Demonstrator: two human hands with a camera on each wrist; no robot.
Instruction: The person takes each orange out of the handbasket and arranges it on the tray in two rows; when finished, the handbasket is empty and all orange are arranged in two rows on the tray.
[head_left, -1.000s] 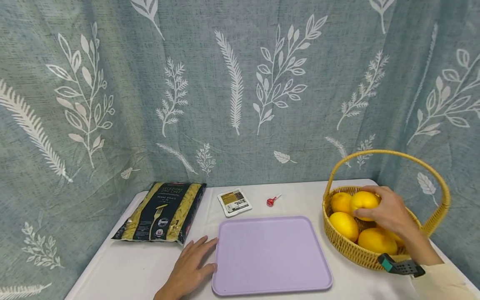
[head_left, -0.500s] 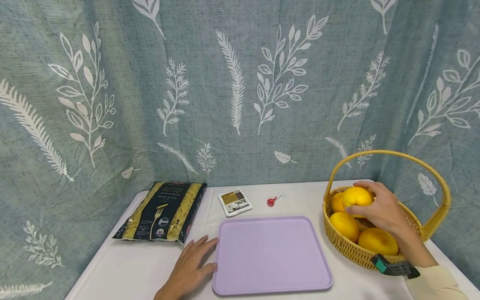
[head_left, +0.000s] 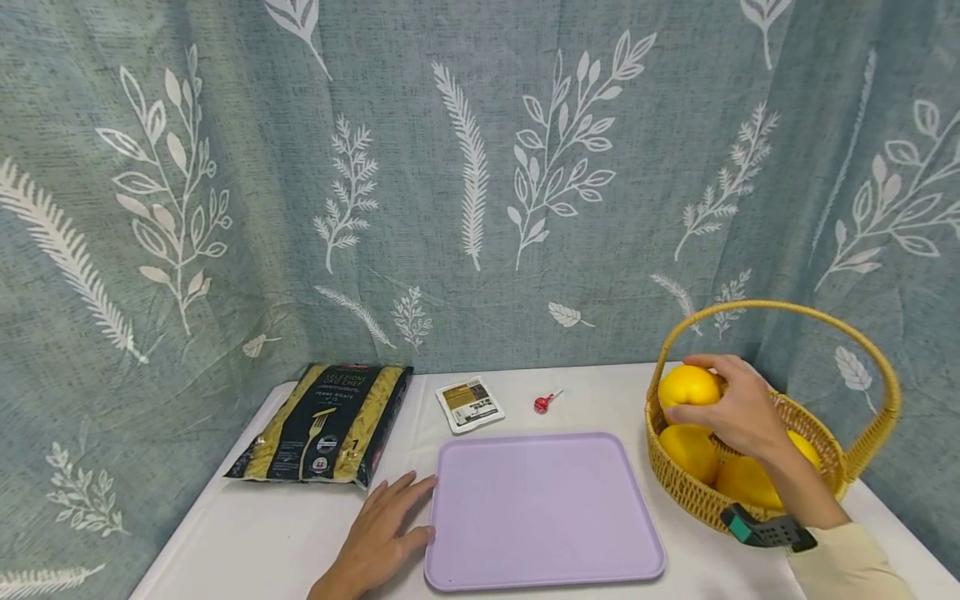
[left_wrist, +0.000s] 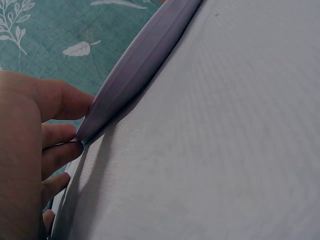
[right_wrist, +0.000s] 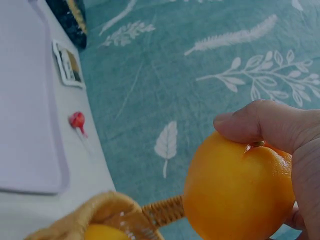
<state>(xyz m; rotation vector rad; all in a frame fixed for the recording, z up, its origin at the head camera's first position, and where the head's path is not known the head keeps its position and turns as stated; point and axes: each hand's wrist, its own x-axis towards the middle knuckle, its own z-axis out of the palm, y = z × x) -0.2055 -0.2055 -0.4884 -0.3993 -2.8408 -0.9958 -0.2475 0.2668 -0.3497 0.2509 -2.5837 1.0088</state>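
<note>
My right hand (head_left: 741,410) grips an orange (head_left: 686,387) at the back left of a wicker basket (head_left: 693,507), under its arched handle. In the right wrist view the thumb lies across the top of the orange (right_wrist: 232,187), near its stem; most of the other fingers are hidden. More yellow-orange fruit (head_left: 686,454) lies in the basket, partly covered by the hand and forearm. My left hand (head_left: 381,533) rests at the left edge of a lilac tray (head_left: 540,508), fingers loosely spread. In the left wrist view its fingertips are right at the tray's rim (left_wrist: 135,65).
A large bag of penne pasta (head_left: 322,425) lies at the back left. Behind the tray are a small flat white packet (head_left: 470,405) with a printed label and a red lollipop (head_left: 543,404). A patterned curtain (head_left: 480,208) stands behind the white table (head_left: 225,542).
My right hand has moved left with the orange, from the middle of the basket to its back left side. More fruit shows at the basket's right. My left hand has stayed put.
</note>
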